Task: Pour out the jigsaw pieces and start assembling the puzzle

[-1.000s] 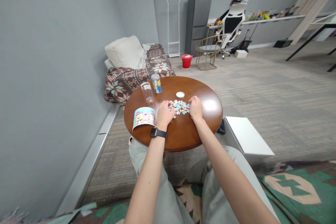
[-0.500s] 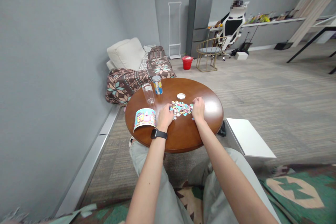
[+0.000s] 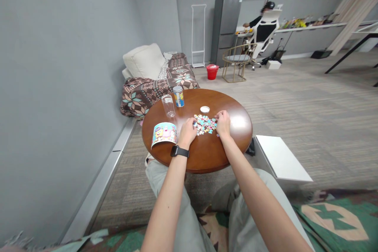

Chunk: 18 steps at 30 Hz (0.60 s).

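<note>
A heap of small colourful jigsaw puzzle pieces [image 3: 206, 125] lies on the round brown table [image 3: 203, 157]. My left hand [image 3: 188, 131], with a dark watch on its wrist, is closed at the heap's left side, a puzzle piece [image 3: 195, 124] showing at its fingertips. On the right side, my right hand [image 3: 223, 123] has its fingers curled at the edge of the heap; what they hold, if anything, is too small to make out. Left of my left hand stands a curved picture sheet [image 3: 164, 132] with cartoon figures. A round white lid [image 3: 204, 109] sits just behind the pieces.
A clear jar [image 3: 168, 106] and a printed can [image 3: 178, 97] with a silvery lid stand at the table's back left. To the right is a white box [image 3: 280, 157] on the floor. A person [image 3: 256, 21] sits in an office chair farther back, near a red bucket [image 3: 212, 72].
The view has shifted slightly. A puzzle piece now shows at my left fingertips. My right hand stays at the heap's right edge, its fingers slightly moved. The seated person's arm is stretched out more.
</note>
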Each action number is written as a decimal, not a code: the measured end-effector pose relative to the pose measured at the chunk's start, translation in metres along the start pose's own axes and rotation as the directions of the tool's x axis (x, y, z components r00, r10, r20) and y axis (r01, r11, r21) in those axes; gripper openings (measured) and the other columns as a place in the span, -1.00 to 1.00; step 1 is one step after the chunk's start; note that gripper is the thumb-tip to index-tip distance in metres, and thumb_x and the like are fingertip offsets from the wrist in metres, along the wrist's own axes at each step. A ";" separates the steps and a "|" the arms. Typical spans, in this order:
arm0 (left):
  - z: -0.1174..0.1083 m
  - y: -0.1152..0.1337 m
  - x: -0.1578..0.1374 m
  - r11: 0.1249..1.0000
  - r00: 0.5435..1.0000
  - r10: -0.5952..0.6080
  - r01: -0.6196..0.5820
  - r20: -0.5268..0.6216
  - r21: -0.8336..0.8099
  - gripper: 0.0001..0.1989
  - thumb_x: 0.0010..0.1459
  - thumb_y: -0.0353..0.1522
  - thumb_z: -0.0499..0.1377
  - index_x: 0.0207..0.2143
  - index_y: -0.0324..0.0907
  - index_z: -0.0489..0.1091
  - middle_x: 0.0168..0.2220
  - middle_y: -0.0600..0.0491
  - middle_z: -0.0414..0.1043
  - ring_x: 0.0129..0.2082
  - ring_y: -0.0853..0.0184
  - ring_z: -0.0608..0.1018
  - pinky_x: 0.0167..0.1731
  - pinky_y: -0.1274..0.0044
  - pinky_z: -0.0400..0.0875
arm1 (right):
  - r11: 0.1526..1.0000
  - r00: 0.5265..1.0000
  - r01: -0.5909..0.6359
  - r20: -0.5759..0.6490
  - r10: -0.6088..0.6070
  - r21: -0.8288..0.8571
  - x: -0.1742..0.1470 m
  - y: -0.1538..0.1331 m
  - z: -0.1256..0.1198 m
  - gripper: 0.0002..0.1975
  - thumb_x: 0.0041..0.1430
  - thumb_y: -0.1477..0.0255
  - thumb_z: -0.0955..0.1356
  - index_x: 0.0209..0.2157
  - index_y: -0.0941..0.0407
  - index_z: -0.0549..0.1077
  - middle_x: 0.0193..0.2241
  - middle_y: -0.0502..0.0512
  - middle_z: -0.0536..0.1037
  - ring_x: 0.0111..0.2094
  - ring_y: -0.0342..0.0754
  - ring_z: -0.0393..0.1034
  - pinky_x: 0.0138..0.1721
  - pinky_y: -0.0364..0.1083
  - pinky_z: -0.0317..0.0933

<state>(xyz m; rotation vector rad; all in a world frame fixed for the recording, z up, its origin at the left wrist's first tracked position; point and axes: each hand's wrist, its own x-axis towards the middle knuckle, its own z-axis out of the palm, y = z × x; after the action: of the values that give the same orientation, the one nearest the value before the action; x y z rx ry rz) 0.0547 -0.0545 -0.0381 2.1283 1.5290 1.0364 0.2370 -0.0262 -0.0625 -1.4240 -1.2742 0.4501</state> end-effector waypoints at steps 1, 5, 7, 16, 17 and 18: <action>0.000 -0.001 0.000 1.000 1.000 0.002 -0.002 -0.001 -0.005 -0.66 0.07 -0.65 0.07 -0.15 -0.21 0.43 -0.09 -0.10 0.52 -0.02 0.20 0.54 0.08 0.37 0.40 | 0.999 0.999 -0.029 -0.029 0.030 0.021 -0.002 -0.004 -0.001 -0.79 0.27 0.35 0.07 -0.37 0.02 0.24 -0.27 0.13 0.38 -0.20 0.06 0.35 -0.15 0.01 0.24; 0.001 -0.002 0.001 1.000 1.000 0.001 -0.001 0.001 -0.015 -0.70 0.07 -0.64 0.09 -0.20 -0.18 0.41 -0.13 -0.07 0.50 -0.07 0.22 0.54 0.04 0.38 0.42 | 0.995 0.997 -0.069 -0.034 0.072 0.074 -0.007 -0.018 -0.003 -0.82 0.25 0.34 0.12 -0.41 0.02 0.24 -0.31 0.09 0.38 -0.24 0.04 0.34 -0.16 0.00 0.22; 0.001 -0.002 0.001 1.000 1.000 0.011 -0.011 0.008 -0.013 -0.70 0.06 -0.66 0.08 -0.23 -0.18 0.39 -0.17 -0.05 0.48 -0.12 0.24 0.54 0.00 0.39 0.43 | 0.996 0.997 -0.067 -0.030 0.069 0.066 -0.009 -0.023 -0.004 -0.83 0.24 0.35 0.13 -0.42 0.02 0.24 -0.34 0.08 0.38 -0.25 0.04 0.32 -0.15 -0.01 0.20; 0.001 0.000 0.002 0.997 0.998 0.062 -0.062 -0.006 -0.039 -0.71 0.03 -0.68 0.06 -0.28 -0.17 0.35 -0.23 0.01 0.39 -0.19 0.30 0.51 -0.09 0.44 0.44 | 0.999 0.999 -0.022 -0.032 0.023 0.040 -0.010 -0.031 -0.006 -0.81 0.22 0.39 0.12 -0.46 0.02 0.23 -0.37 0.08 0.38 -0.26 0.04 0.29 -0.15 -0.01 0.16; 0.001 0.000 0.002 0.997 0.998 0.067 -0.067 -0.008 -0.046 -0.70 0.02 -0.69 0.06 -0.28 -0.17 0.34 -0.23 0.01 0.38 -0.19 0.30 0.51 -0.09 0.45 0.44 | 0.999 0.999 -0.018 -0.030 0.019 0.036 -0.010 -0.031 -0.006 -0.81 0.22 0.39 0.12 -0.46 0.02 0.23 -0.37 0.08 0.39 -0.26 0.04 0.29 -0.15 -0.01 0.16; 0.001 0.000 0.002 0.996 0.998 0.069 -0.070 -0.012 -0.051 -0.69 0.01 -0.69 0.06 -0.28 -0.17 0.34 -0.23 0.02 0.37 -0.19 0.31 0.51 -0.09 0.46 0.44 | 0.999 0.999 -0.017 -0.027 0.017 0.031 -0.010 -0.032 -0.006 -0.82 0.21 0.39 0.13 -0.46 0.02 0.23 -0.37 0.08 0.40 -0.26 0.04 0.30 -0.16 -0.02 0.17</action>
<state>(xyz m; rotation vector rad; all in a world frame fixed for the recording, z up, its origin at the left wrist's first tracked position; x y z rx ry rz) 0.0557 -0.0527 -0.0383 2.1583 1.4263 1.0989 0.2247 -0.0441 -0.0367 -1.4116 -1.2295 0.4585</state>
